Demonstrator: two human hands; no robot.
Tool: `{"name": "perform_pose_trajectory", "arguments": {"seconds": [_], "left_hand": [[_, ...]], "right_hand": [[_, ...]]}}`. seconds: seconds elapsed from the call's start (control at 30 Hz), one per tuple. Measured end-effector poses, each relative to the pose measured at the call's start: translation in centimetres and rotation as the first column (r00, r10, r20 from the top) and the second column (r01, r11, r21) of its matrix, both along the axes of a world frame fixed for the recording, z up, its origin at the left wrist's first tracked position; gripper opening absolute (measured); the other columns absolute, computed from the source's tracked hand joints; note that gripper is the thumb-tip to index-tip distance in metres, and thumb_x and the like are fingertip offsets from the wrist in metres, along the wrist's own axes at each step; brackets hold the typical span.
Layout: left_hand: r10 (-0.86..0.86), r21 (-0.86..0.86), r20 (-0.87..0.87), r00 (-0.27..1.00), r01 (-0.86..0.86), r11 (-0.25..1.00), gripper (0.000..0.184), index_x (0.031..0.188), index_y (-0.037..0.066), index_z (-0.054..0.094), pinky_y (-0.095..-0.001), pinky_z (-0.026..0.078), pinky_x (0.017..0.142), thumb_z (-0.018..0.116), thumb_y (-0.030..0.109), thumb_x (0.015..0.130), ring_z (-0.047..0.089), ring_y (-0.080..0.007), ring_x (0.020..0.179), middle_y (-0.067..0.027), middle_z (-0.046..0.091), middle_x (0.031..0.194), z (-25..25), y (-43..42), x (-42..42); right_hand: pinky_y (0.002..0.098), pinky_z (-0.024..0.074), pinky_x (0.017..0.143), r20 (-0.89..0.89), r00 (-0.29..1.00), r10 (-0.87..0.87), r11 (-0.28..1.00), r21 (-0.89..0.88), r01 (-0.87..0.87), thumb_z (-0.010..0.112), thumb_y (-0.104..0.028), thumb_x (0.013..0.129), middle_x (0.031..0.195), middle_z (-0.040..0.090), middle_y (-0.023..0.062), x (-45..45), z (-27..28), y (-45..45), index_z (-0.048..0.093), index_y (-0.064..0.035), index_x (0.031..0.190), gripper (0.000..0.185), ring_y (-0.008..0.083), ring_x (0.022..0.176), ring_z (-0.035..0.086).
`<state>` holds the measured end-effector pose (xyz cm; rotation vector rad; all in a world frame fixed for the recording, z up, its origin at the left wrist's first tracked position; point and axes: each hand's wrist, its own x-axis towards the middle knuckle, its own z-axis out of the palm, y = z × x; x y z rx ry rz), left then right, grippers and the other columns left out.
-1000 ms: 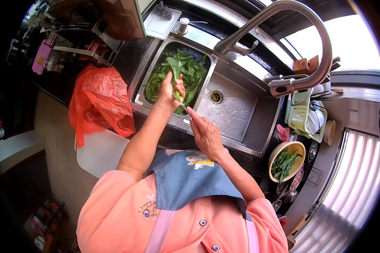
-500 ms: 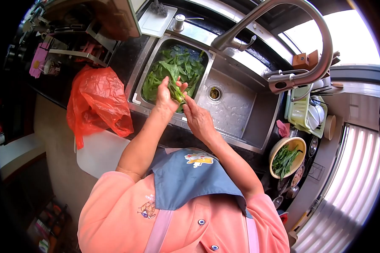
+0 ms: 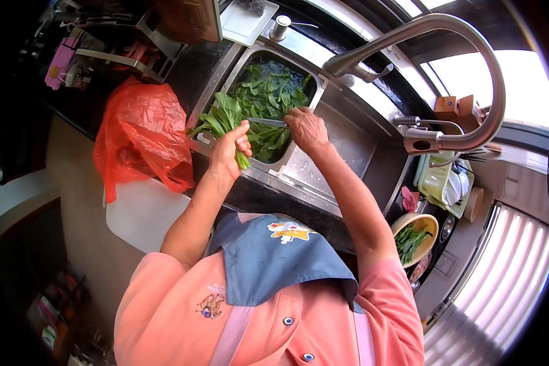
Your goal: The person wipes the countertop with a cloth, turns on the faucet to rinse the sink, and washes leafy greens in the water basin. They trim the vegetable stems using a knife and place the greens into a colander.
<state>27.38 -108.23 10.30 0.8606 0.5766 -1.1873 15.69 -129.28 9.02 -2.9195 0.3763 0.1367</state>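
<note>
Right hand advanced, fingers gripping knife, left hand clasping greens (shirt lettering blurry).

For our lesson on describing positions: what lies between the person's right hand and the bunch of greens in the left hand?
In the head view, a knife blade extends from the right hand toward the bunch of greens, over loose leaves.

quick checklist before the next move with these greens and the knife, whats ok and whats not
1. Bunch of greens gripped: ok, left hand closed around the stems.
2. Knife held: ok, in the right hand.
3. Knife tip clear of the left hand: cannot tell, they look close.
4. Basin free of leaves: not ok, many lie in it.
5. Faucet off: ok, no stream shows.
</note>
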Motion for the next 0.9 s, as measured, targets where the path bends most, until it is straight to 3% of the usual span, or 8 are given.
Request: {"name": "perform_pose_trajectory", "arguments": {"seconds": [0.13,0.3,0.4,0.6,0.7,0.83,0.9], "left_hand": [[0.037,-0.001,-0.069,0.997,-0.037,0.999,0.023,0.115,0.011,0.065,-0.0223,0.045,0.05,0.071,0.02,0.094,0.047,-0.004,0.051,0.01,0.044,0.06,0.8,0.7,-0.2],[0.08,-0.011,-0.073,0.994,-0.081,0.997,0.021,0.108,0.01,0.066,-0.0247,0.049,0.05,0.073,0.021,0.092,0.052,-0.0052,0.052,0.0092,0.049,0.061,1.6,1.8,-0.8],[0.072,-0.003,-0.074,0.995,-0.072,0.997,0.021,0.108,0.01,0.066,-0.0246,0.05,0.049,0.073,0.022,0.092,0.052,-0.0055,0.052,0.0091,0.049,0.06,1.7,2.2,-0.9],[0.051,0.021,-0.034,0.998,-0.05,0.999,0.021,0.112,0.011,0.065,-0.0241,0.051,0.051,0.069,0.023,0.095,0.052,-0.0058,0.051,0.0091,0.048,0.06,2.2,2.3,-1.3],[0.039,0.029,-0.034,0.999,-0.038,0.999,0.021,0.111,0.011,0.065,-0.0242,0.052,0.051,0.07,0.023,0.095,0.052,-0.006,0.052,0.009,0.049,0.06,1.8,2.3,-1.5],[0.043,-0.005,-0.04,0.998,-0.043,0.999,0.014,0.095,0.013,0.063,-0.0274,0.052,0.052,0.074,0.02,0.091,0.055,-0.008,0.053,0.0072,0.053,0.062,1.5,2.7,-2.1],[0.034,-0.007,-0.03,0.999,-0.034,0.999,0.013,0.093,0.014,0.063,-0.0285,0.052,0.053,0.074,0.019,0.091,0.056,-0.009,0.053,0.0065,0.055,0.062,1.4,3.1,-2.2]], "right_hand": [[0.0391,0.0562,0.084,-0.373,0.923,0.097,0.981,-0.119,-0.151,0.059,-0.016,0.091,0.111,0.069,0.0059,3.5,-3.2,-2.7,0.077,-0.0138,0.101,0.021,0.0278,0.109,0.063],[0.0371,0.0552,0.087,-0.519,0.845,0.126,0.952,-0.176,-0.25,0.059,-0.019,0.091,0.116,0.071,0.0069,5.5,-2.0,-3.2,0.079,-0.0127,0.101,0.023,0.0268,0.114,0.062],[0.0378,0.0563,0.084,-0.588,0.786,0.189,0.938,-0.128,-0.321,0.061,-0.019,0.09,0.106,0.075,0.0072,6.1,-1.8,-3.1,0.079,-0.0109,0.098,0.021,0.0267,0.108,0.067],[0.0418,0.058,0.074,-0.421,0.871,0.252,0.958,-0.018,-0.286,0.06,-0.017,0.089,0.087,0.075,0.0083,4.7,-1.0,-4.2,0.078,-0.0135,0.09,0.018,0.0284,0.087,0.073],[0.0415,0.0577,0.073,-0.442,0.841,0.311,0.941,0.015,-0.339,0.059,-0.015,0.089,0.086,0.074,0.0077,3.8,0.7,-3.6,0.077,-0.0166,0.089,0.019,0.0282,0.088,0.073],[0.0417,0.0577,0.072,-0.232,0.913,0.337,0.932,-0.057,-0.359,0.06,-0.016,0.092,0.085,0.072,0.0072,1.4,0.3,-3.7,0.074,-0.0152,0.09,0.014,0.0274,0.087,0.072],[0.0418,0.0578,0.073,-0.339,0.912,0.233,0.965,-0.034,-0.259,0.059,-0.016,0.093,0.085,0.072,0.0074,1.3,1.9,-3.7,0.074,-0.015,0.09,0.015,0.0276,0.086,0.072]]}}
